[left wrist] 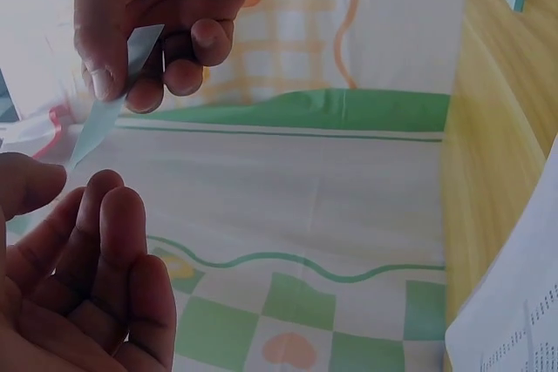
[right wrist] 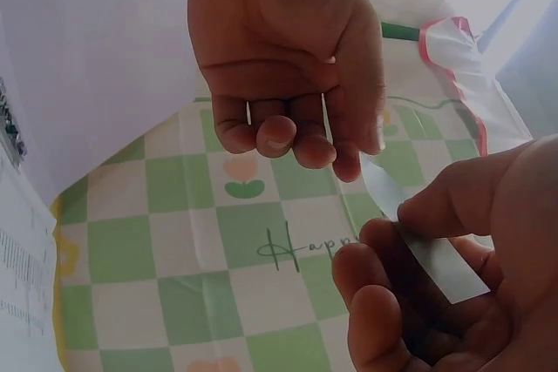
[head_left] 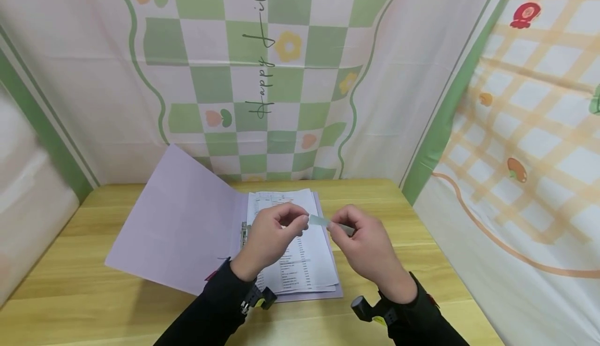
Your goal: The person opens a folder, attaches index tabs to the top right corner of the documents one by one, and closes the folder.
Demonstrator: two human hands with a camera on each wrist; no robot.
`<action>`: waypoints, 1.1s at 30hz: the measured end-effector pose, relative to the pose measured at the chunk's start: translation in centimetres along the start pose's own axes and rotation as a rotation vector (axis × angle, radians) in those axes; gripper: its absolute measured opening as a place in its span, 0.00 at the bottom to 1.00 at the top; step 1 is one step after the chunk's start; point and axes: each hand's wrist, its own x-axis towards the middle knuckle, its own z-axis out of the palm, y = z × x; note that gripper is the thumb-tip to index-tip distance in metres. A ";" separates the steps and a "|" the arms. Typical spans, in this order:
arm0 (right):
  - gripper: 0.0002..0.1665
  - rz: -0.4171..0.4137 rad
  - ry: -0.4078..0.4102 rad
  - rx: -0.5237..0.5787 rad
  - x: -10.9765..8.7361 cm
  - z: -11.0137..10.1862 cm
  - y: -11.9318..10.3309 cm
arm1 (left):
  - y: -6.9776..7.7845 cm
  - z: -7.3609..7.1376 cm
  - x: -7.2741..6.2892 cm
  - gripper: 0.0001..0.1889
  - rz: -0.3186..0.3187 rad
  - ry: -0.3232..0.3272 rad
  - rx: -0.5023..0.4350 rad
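Head view: a pale green strip spans the fingers of the left hand and right hand.
The left thumb and forefinger pinch one end; the right fingers, also closed in a pinch, hold it further along, its tail reaching past them. Printed sheets in an open folder lie below the fingers on the bench. The step in hand seems to be readying the strip above the pages; the next move probably calls for one hand to release it without creasing it.
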 end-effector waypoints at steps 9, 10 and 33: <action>0.02 -0.119 0.046 0.112 0.0 1.0 0.9 | -0.2 0.2 -0.4 0.08 -0.022 0.018 -0.039; 0.03 -0.131 0.048 0.161 0.1 1.2 1.1 | -0.2 0.2 -0.4 0.09 -0.032 0.025 -0.072; 0.20 0.179 -0.076 0.256 12.6 2.0 6.2 | -2.5 -1.0 10.5 0.14 -0.474 0.014 -0.022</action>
